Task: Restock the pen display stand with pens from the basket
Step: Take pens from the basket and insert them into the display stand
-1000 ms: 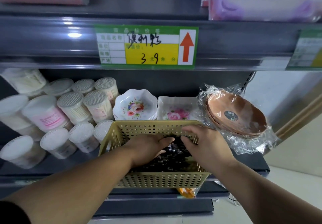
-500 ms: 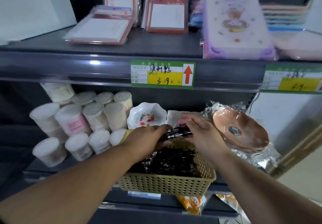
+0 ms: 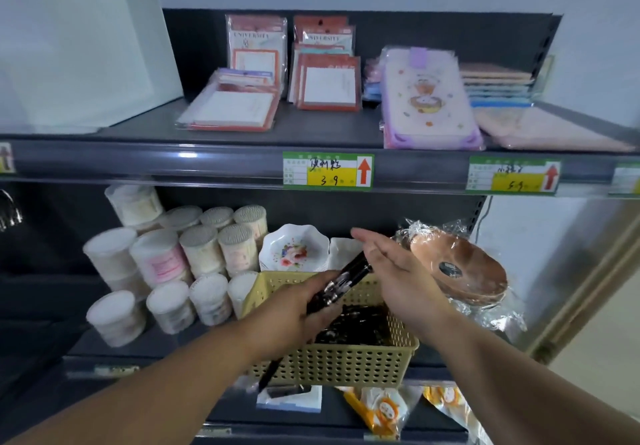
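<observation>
basket (image 3: pixel 332 361) — 1 | pen bundle (image 3: pixel 347 277) — 1 | hands (image 3: pixel 294 311) 2 | price labels (image 3: pixel 328 171) 4

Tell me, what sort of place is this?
Probably a small general-goods shop: metal shelves carry handwritten price tags, wrapped notepads and tubs of cotton swabs, all stocked in multiples.

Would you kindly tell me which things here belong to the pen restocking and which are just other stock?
For the job: pens in the left hand; right hand, open beside them; basket holding more pens.
Just lying about: cotton swab tubs; floral dish; wrapped brown bowls; notepads; price tags.
</observation>
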